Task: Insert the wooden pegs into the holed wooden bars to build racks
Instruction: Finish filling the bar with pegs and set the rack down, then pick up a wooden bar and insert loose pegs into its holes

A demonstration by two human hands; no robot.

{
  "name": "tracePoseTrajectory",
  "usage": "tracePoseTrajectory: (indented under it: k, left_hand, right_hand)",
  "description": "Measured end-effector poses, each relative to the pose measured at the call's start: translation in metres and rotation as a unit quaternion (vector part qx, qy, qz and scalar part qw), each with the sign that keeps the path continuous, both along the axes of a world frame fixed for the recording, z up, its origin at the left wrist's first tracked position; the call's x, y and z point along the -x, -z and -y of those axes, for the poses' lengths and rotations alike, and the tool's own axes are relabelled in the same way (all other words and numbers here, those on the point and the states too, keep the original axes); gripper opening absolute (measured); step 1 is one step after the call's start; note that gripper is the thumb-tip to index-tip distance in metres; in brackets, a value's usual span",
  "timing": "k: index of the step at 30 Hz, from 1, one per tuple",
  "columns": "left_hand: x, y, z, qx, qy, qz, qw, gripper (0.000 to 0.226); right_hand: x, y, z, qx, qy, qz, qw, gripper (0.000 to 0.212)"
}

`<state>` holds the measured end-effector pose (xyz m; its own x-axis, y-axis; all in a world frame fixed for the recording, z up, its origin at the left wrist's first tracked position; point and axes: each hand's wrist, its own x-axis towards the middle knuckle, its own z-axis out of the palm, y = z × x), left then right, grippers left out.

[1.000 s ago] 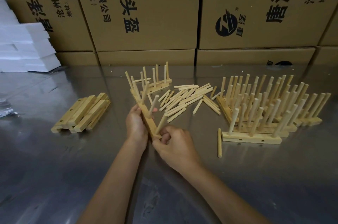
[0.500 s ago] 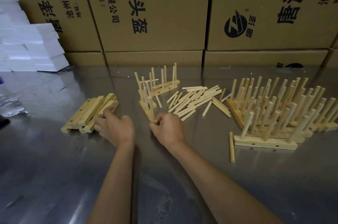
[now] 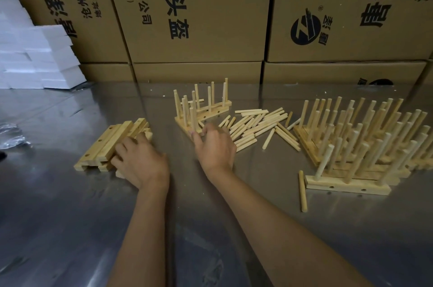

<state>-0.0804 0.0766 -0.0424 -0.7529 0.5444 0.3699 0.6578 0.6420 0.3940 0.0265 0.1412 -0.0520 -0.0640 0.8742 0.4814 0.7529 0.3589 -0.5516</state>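
Stacked cardboard boxes (image 3: pixel 199 12) printed with black characters wall off the back of a shiny metal table (image 3: pixel 70 216), with white foam blocks (image 3: pixel 35 57) piled at the far left. On the right of the table stands a crowd of finished racks (image 3: pixel 365 146), their pegs upright. A heap of loose wooden pegs (image 3: pixel 255 125) lies in the middle, just beside two pegged racks (image 3: pixel 201 111) at centre. A stack of holed wooden bars (image 3: pixel 112 143) lies to the left. Both forearms reach forward from the lower edge. The left hand (image 3: pixel 140 160) lies palm down on the near end of the bar stack, fingers curled around a bar. The right hand (image 3: pixel 214 146) rests palm down at the near end of the centre racks, beside the pegs; its fingertips are blurred, so its grip cannot be told. One single peg (image 3: pixel 302 190) lies alone, just beside the nearest finished rack.
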Motion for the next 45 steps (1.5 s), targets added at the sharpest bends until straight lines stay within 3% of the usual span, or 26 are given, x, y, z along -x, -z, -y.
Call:
tracePoseTrajectory:
  k: [2, 4, 10, 14, 22, 25, 28, 31, 34, 37, 40, 43, 45]
  left_hand:
    - [0.0, 0.0, -0.001, 0.008, 0.012, 0.009, 1.0, 0.04]
    - [0.0, -0.001, -0.002, 0.01, 0.022, 0.012, 1.0, 0.041]
    - [-0.008, -0.004, 0.0, 0.058, 0.029, 0.004, 0.998, 0.04]
    - [-0.011, -0.005, 0.007, 0.092, 0.036, -0.012, 0.995, 0.033]
    - [-0.041, -0.009, 0.008, 0.044, 0.221, 0.092, 0.97, 0.036]
    - [-0.055, -0.011, 0.009, 0.004, 0.26, 0.137, 0.956, 0.043]
    - [-0.063, -0.014, 0.009, -0.034, 0.281, 0.183, 0.942, 0.052]
    - [-0.072, -0.019, 0.009, -0.077, 0.292, 0.339, 0.891, 0.043]
    - [-0.079, -0.023, 0.01, -0.12, 0.282, 0.553, 0.775, 0.032]
    - [-0.08, -0.023, 0.011, -0.11, 0.311, 0.629, 0.704, 0.027]
    - [-0.082, -0.021, 0.013, -0.082, 0.35, 0.633, 0.686, 0.028]
    - [-0.085, -0.019, 0.013, -0.071, 0.375, 0.599, 0.704, 0.031]
    - [-0.091, -0.019, 0.014, -0.068, 0.397, 0.603, 0.688, 0.041]
  right_hand:
    - [-0.005, 0.0, 0.008, -0.076, 0.017, -0.001, 0.997, 0.025]
    - [-0.015, 0.001, 0.014, -0.095, 0.029, 0.034, 0.994, 0.027]
    - [-0.064, 0.012, 0.023, 0.099, -0.015, 0.122, 0.987, 0.06]
    - [-0.086, 0.014, 0.034, 0.124, -0.049, 0.135, 0.982, 0.063]
    - [-0.121, 0.006, 0.053, 0.106, -0.072, 0.108, 0.986, 0.032]
    - [-0.134, 0.003, 0.059, 0.094, -0.101, 0.116, 0.984, 0.028]
    - [-0.138, 0.002, 0.067, 0.093, -0.104, 0.066, 0.988, 0.014]
    - [-0.139, 0.001, 0.068, 0.113, -0.081, -0.001, 0.99, 0.015]
    - [-0.142, 0.001, 0.066, 0.093, -0.062, 0.002, 0.994, 0.018]
    - [-0.143, 0.002, 0.066, 0.104, -0.066, -0.035, 0.992, 0.031]
    - [-0.142, -0.002, 0.064, 0.124, -0.067, -0.139, 0.98, 0.033]
    - [-0.145, -0.011, 0.06, 0.189, -0.102, -0.338, 0.916, 0.026]
    - [-0.147, -0.016, 0.06, 0.215, -0.127, -0.396, 0.884, 0.023]
